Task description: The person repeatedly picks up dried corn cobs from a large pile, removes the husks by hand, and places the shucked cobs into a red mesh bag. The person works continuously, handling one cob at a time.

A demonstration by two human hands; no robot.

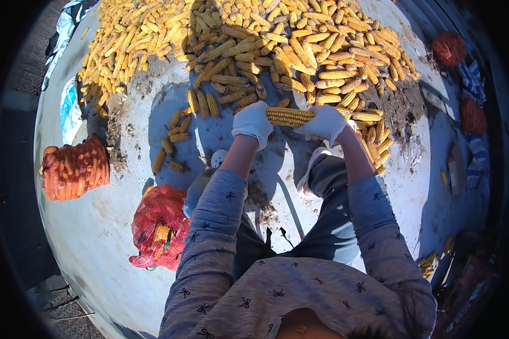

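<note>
Both my hands wear white gloves and hold one yellow corn cob (290, 116) level between them. My left hand (252, 123) grips its left end, and my right hand (325, 123) grips its right end. Beyond them spreads a large heap of husked corn cobs (237, 46). A few short cobs (178, 127) lie loose to the left of my hands. Beside my left forearm stands a red mesh bag (159, 212) with cobs inside and its mouth partly gathered.
A filled orange mesh bag (77, 168) lies farther left. More mesh bags (449, 48) stand at the far right, near a blue-and-white striped sheet (474, 84). Dry debris (401, 104) litters the pale floor. A gloved hand (198, 189), partly hidden, shows behind my left forearm.
</note>
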